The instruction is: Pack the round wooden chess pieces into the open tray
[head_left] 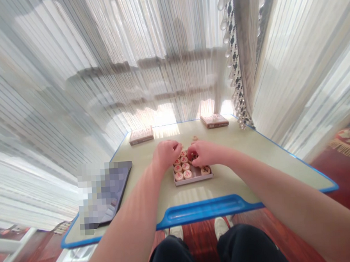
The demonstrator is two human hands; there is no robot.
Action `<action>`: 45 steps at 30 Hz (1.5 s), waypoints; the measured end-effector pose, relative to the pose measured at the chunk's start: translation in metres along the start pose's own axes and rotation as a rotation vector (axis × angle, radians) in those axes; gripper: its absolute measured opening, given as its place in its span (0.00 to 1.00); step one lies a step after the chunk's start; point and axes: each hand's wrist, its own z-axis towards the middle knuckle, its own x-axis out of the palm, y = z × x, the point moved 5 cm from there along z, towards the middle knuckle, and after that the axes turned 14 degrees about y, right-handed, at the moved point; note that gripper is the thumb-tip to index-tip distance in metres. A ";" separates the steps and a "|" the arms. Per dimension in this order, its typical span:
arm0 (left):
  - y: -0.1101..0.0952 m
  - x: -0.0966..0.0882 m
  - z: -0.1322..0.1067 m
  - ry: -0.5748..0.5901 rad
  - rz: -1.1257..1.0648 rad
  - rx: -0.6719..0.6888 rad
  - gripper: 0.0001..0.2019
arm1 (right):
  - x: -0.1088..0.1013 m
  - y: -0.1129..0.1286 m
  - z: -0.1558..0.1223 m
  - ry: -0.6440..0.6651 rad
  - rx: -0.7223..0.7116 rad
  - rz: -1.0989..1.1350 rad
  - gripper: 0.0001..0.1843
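A shallow white box (194, 180) lies on the table in front of me, partly filled with round wooden Chinese chess pieces. Red-marked pieces (187, 174) stand in two columns on its left side. One dark-marked piece (205, 170) sits in the near right corner, with bare box floor to its left. My left hand (166, 153) is closed at the box's far left corner; what its fingertips hold, if anything, is hidden. Over the far right part, my right hand (204, 152) curls thumb and fingers around a Chinese chess piece (194, 156). Another loose piece (195, 138) lies beyond it.
Two flat boxes stand at the table's far edge, one left (141, 135) and one right (214, 120). A dark tablet (116, 192), partly pixelated, lies at the left. The table (239, 182) has a raised blue rim (205, 208). Striped curtains (160, 69) hang behind it.
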 end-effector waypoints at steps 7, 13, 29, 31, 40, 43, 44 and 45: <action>-0.001 0.000 0.000 0.003 -0.003 0.006 0.19 | -0.001 0.002 -0.001 -0.003 0.004 -0.009 0.12; 0.001 -0.001 -0.001 -0.001 -0.047 0.006 0.19 | -0.001 0.000 -0.001 0.025 0.054 -0.004 0.14; -0.003 -0.003 -0.002 0.020 -0.038 -0.010 0.19 | -0.032 -0.037 -0.015 -0.264 0.365 -0.030 0.15; -0.004 -0.004 -0.003 0.026 -0.056 -0.008 0.18 | -0.030 -0.048 -0.015 -0.228 0.422 -0.074 0.16; -0.008 -0.008 -0.004 0.006 -0.139 0.044 0.13 | -0.029 -0.017 -0.013 -0.174 0.123 -0.060 0.12; -0.007 -0.006 -0.004 0.014 -0.101 0.038 0.13 | -0.023 0.000 -0.014 -0.134 0.028 -0.034 0.11; -0.007 -0.005 -0.004 0.016 -0.091 0.041 0.14 | -0.021 0.003 -0.013 -0.116 0.016 -0.042 0.11; -0.007 -0.004 -0.004 0.020 -0.083 0.042 0.14 | -0.018 0.004 -0.013 -0.103 0.012 -0.059 0.11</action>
